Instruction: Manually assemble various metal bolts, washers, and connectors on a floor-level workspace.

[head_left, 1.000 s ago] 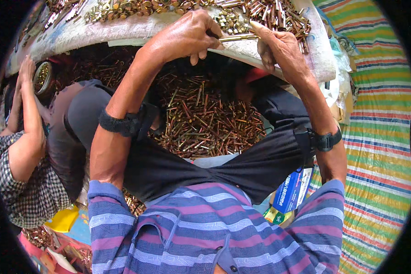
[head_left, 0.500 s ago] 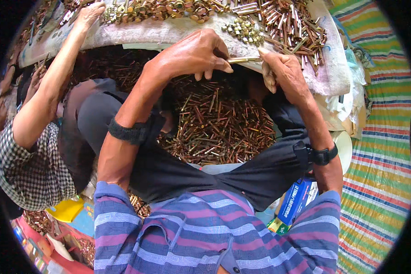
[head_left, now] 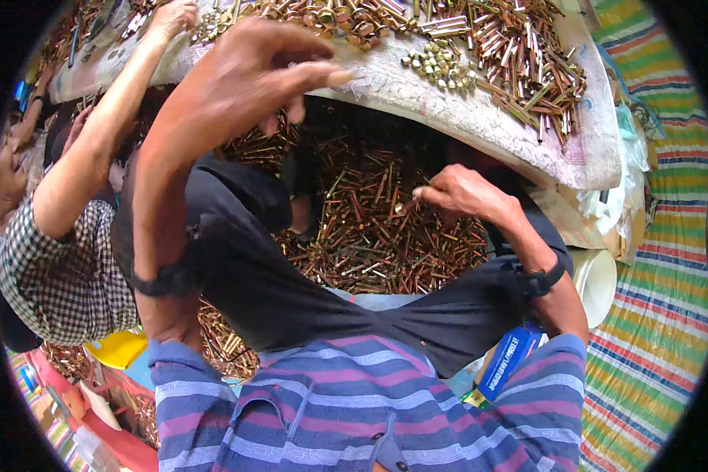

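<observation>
My left hand (head_left: 240, 75) is raised at the near edge of the cloth-covered table, slightly blurred, thumb and fingers apart with nothing seen between them. Just beyond it lie brass-coloured bolts with broad heads (head_left: 354, 23). Lower and to the right, my right hand (head_left: 468, 193) hovers above a big heap of bolts (head_left: 370, 236) between my legs. Its fingers are curled together. A pale round bolt head (head_left: 401, 209) shows by the fingertips; whether they grip it I cannot tell.
On the table cloth (head_left: 543, 161) sit small brass nuts (head_left: 440, 67) and a pile of metal tubes (head_left: 519, 47). At left, another person's arm (head_left: 106, 134) reaches over the table. A white bucket (head_left: 598, 287) and a blue box (head_left: 505, 362) stand at my right, beside striped sheeting (head_left: 653, 315).
Both hands were at the table edge with a slim brass-coloured bolt between them. They have parted: the left moved leftward, the right came down over the heap.
</observation>
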Demonstrator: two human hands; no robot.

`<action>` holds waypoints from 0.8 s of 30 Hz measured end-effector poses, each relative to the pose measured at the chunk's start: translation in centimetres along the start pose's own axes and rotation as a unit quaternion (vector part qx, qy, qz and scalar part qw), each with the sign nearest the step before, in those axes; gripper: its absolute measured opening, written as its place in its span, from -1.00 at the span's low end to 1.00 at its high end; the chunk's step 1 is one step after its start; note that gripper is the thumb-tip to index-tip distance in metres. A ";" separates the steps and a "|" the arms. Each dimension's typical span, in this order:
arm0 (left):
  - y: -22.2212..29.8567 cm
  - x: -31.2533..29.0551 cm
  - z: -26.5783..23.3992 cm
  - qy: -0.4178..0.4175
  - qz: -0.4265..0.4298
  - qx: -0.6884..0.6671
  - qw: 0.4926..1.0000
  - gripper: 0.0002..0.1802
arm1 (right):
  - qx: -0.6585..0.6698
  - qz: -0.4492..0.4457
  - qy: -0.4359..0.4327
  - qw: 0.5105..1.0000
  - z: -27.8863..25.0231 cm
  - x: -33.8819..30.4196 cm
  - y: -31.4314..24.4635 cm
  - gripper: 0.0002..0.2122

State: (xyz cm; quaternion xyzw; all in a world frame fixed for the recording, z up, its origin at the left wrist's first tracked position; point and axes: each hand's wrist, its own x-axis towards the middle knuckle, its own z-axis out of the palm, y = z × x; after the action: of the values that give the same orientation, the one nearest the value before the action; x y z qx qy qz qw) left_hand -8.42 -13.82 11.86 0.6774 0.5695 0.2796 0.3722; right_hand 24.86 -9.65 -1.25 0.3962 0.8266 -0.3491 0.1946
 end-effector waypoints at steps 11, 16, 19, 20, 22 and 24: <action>-3.7 -6.4 0.8 0.088 0.025 0.109 0.990 -0.66 | 0.011 0.013 0.025 1.000 9.5 16.4 6.2 -0.47; -3.4 -7.4 1.5 0.098 -0.044 0.117 0.987 -0.65 | -0.192 -0.106 0.061 0.974 14.8 17.1 10.5 -0.73; -3.4 -7.6 1.2 0.077 -0.094 0.121 0.985 -0.64 | -0.379 -0.152 -0.108 0.907 17.9 9.9 16.6 -0.76; -3.5 -7.4 1.2 0.077 -0.098 0.123 0.985 -0.64 | -0.413 -0.177 -0.141 0.882 18.3 7.6 17.5 -0.76; -3.5 -7.6 1.1 0.089 -0.101 0.093 0.987 -0.62 | -0.265 -0.073 -0.143 0.951 15.4 5.7 13.7 -0.76; -3.9 -7.5 1.1 0.087 -0.094 0.115 0.985 -0.61 | 0.037 0.153 -0.132 0.979 11.3 4.7 10.2 -0.70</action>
State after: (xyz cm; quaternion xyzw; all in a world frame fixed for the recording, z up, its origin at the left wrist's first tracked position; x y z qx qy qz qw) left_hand -11.20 -21.07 8.39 0.6325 0.6891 0.2340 0.2652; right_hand 30.57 -10.99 -16.02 0.4755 0.7094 -0.3949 0.3389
